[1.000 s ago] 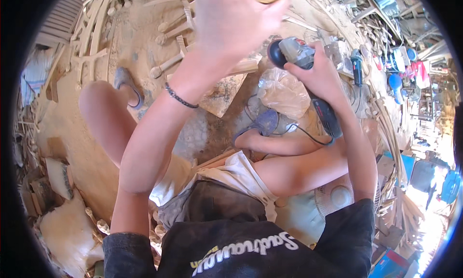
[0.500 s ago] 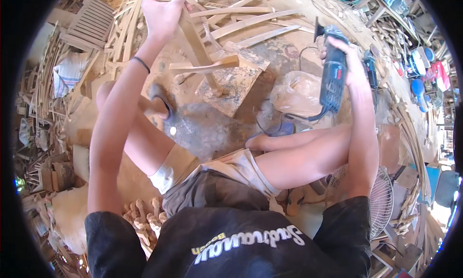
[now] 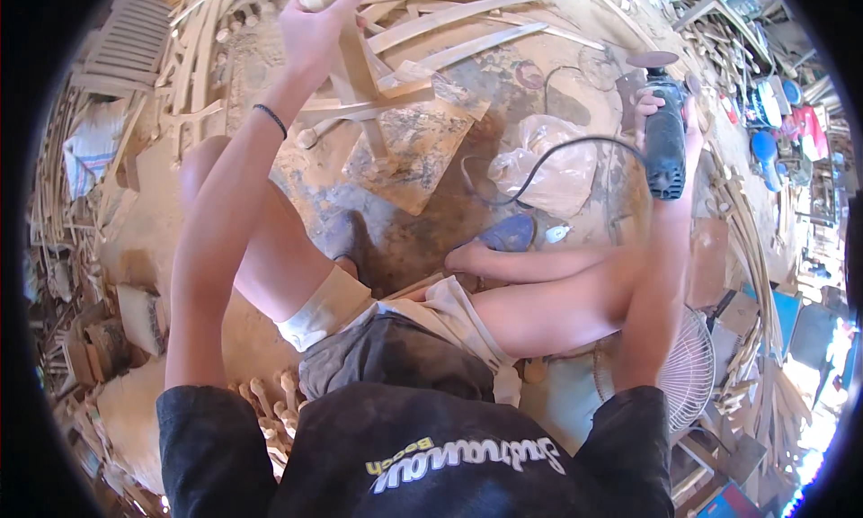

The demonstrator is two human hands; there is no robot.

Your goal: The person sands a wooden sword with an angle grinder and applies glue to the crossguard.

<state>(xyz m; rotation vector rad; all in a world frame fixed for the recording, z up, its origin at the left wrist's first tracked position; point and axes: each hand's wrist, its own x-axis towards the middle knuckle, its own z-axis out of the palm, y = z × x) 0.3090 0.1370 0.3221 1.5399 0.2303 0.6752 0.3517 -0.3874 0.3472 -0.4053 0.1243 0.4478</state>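
Wooden frame (image 3: 357,77) at eleven o'clock: the left hand (image 3: 313,40) grips it near the top, its foot apparently on a board (image 3: 427,181), though the contact is hard to make out. At two o'clock the right hand (image 3: 692,127) clasps a disc sander (image 3: 665,140). Its slack cord (image 3: 584,140) could snag; a one-handed hold could let the frame twist under pressure.

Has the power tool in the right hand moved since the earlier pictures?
Yes: the power tool in the right hand has moved rightward, away from the clear plastic bag, leaving a gap between them.
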